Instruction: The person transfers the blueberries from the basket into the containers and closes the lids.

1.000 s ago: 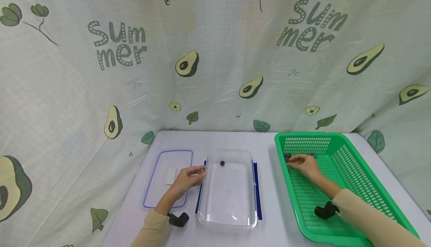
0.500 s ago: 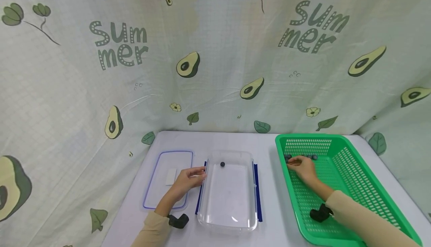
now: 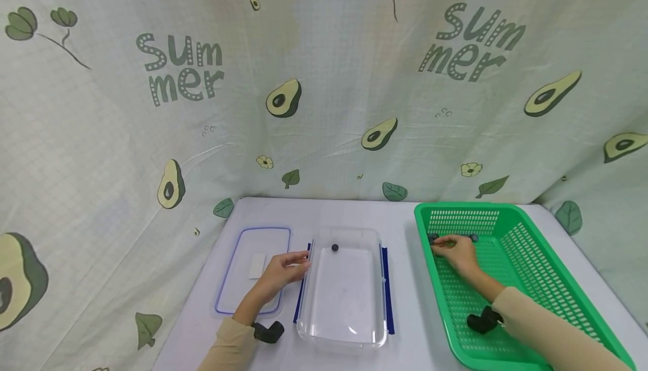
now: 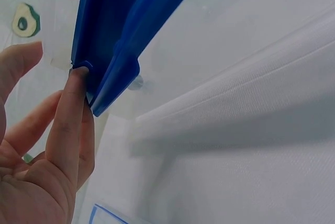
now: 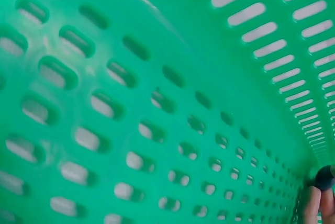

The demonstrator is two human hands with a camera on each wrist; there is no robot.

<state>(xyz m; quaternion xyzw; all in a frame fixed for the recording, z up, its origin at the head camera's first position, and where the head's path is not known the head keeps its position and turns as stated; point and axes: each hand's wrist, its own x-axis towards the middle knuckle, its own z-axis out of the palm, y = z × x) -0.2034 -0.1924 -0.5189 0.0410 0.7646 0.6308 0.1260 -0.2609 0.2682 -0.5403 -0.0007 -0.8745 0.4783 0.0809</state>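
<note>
Two hands (image 3: 285, 270) (image 3: 459, 253), one basket (image 3: 506, 264), one container (image 3: 344, 303) with one dark ball (image 3: 335, 248), two blue flaps (image 3: 299, 303) (image 3: 388, 295), one lid (image 3: 240, 275)

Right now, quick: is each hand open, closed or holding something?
Left hand: open, touching a blue flap.
Right hand: at a dark ball; cannot tell whether it grips it.

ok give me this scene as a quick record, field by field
left hand: touches the blue flap on the left side of the clear box
right hand: inside the green basket, fingertips at a dark ball, grip unclear
box contents: one round piece near the far end
lid: off, blue-edged, lying flat left of the box
basket position: right of the box, with more dark balls toward its far end
</note>
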